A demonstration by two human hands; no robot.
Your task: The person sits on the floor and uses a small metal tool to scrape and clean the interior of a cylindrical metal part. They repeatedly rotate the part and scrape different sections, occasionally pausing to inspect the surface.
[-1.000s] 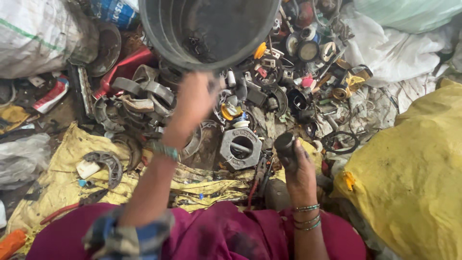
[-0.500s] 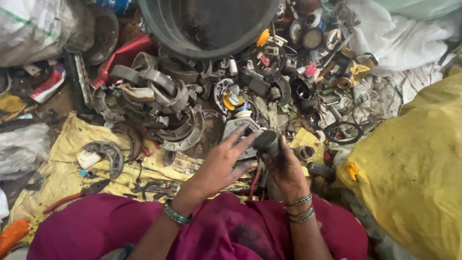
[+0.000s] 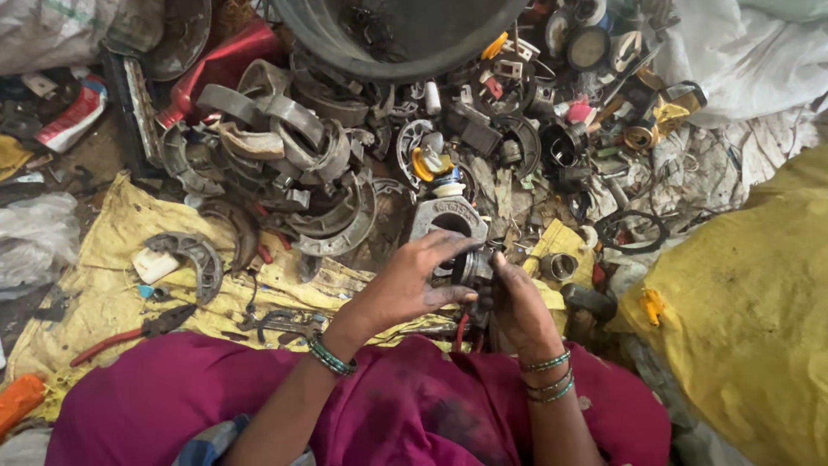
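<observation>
Now both hands meet on one small dark metal part (image 3: 473,266) at frame centre.

A second ago the left hand (image 3: 405,289) was up at the big bucket (image 3: 397,39); now its fingers (image 3: 448,250) clamp the part, as do the right hand's (image 3: 517,306). Wrists bent inward above the lap, grey hexagonal casting (image 3: 448,216) just beyond, on yellow cloth (image 3: 103,285).

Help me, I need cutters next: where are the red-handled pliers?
In the head view, the red-handled pliers lie at lower left on the yellow cloth, below the curved grey metal shoe, left of the left hand.
</observation>
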